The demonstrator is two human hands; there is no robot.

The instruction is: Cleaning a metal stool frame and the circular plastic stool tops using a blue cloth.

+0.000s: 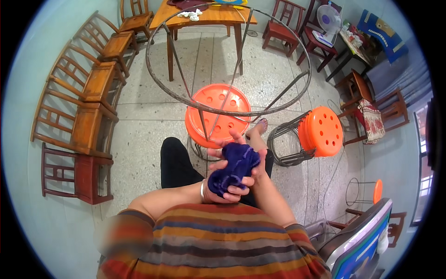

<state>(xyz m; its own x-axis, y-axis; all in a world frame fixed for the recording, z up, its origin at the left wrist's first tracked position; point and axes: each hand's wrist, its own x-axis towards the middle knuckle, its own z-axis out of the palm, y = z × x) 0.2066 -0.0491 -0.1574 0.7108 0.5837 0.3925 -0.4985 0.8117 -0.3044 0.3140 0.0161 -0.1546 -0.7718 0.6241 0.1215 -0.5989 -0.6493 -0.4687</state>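
A crumpled dark purple cloth point(240, 160) with lighter edging is bunched between my two hands above my lap. My left hand point(230, 197), with a silver bangle at the wrist, cups its lower end with curled fingers. Around the upper right side wraps my right hand point(262, 164), whose fingers show beyond the cloth. Just past my hands, an upturned orange stool point(240, 99) points its metal legs upward to a round metal ring point(223, 111). Its orange seat has round holes and rests on another stool, mostly hidden beneath.
To the right, stacked orange stools point(320, 132) lie on their side on the speckled floor point(139, 130). A wooden table point(209, 21) bearing a white cloth point(191, 14) stands ahead. Wooden chairs point(99, 82) line the left wall. A fan point(329, 20) sits on a chair at far right.
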